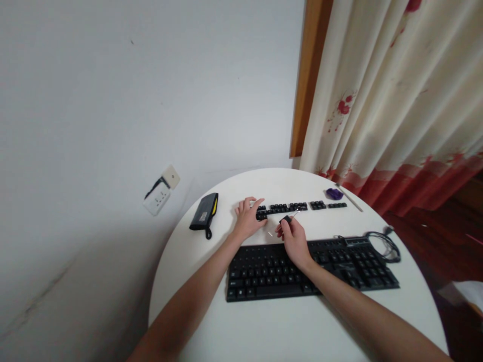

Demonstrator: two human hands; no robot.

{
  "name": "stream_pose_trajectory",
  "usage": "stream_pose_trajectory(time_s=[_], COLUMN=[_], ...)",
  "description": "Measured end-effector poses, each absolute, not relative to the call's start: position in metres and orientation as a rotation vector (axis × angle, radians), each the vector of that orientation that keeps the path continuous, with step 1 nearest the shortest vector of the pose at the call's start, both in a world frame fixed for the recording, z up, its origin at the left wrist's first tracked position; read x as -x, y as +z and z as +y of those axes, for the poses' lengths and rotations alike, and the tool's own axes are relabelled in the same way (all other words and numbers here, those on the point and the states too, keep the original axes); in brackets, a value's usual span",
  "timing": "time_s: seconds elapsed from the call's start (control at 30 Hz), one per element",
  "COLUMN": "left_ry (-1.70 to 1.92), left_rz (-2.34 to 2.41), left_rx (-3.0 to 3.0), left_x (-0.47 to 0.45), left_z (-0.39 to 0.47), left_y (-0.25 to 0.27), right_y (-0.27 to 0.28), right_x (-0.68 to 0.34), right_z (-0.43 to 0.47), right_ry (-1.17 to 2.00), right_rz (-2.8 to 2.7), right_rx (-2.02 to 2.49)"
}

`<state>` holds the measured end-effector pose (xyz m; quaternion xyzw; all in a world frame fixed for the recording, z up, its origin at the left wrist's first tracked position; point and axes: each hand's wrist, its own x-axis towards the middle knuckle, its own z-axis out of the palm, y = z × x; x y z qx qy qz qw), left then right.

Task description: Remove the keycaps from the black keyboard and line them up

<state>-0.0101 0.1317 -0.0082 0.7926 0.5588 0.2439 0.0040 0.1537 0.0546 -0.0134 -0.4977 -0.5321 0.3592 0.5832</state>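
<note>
Many loose keys (pixel 298 206) are off, in rows on the far side of the table (pixel 271 332). The keyboard (pixel 279 276) lies nearer, with many keys left on. The right hand (pixel 296 241) pinches a small black tool (pixel 286 219), partly hidden. The left hand (pixel 247 219) has fingers apart and hides some loose keys; I can't tell if it holds one.

Single head-worn view from above the near side of a white table (pixel 264 327), facing forward and down, left hand (pixel 247 219) and right hand (pixel 294 239) well out from the camera, just below the frame's centre, wall (pixel 94 100) filling the left, curtain (pixel 400 95) at upper right
</note>
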Motion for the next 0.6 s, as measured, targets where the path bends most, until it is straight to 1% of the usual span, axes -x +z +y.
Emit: stream_pose_trajectory(time_s=[0.6], left_ry=[0.765], left_rz=[1.775], left_rx=[-2.527], left_x=[0.0080], left_z=[0.1334], left_y=[-0.0095], right_y=[-0.0132], right_x=[-0.1537], right_z=[0.0530], right_ry=[0.858], right_rz=[-1.245], right_rx=[1.147])
